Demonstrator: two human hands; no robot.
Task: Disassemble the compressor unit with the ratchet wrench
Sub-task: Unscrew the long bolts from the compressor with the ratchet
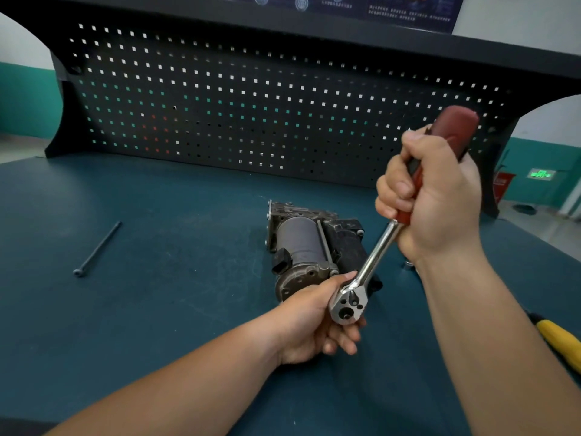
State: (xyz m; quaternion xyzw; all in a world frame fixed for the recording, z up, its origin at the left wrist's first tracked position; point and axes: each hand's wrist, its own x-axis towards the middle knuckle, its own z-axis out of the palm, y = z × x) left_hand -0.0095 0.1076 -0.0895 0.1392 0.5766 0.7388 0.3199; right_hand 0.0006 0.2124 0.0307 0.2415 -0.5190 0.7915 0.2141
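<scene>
Head view: my right hand (434,199) grips the wrench (374,255) handle and my left hand (311,322) curls round its head. The compressor (301,240) looks heavy and rigid; I'd brace its metal body.

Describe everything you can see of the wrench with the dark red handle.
The ratchet wrench has a shiny chrome-looking shaft, a rounded ratchet head and a dark red handle. It slants, handle high, head low by the near end of the compressor unit; any socket is hidden. The right hand grips the handle; the left hand holds the head from beneath.
</scene>
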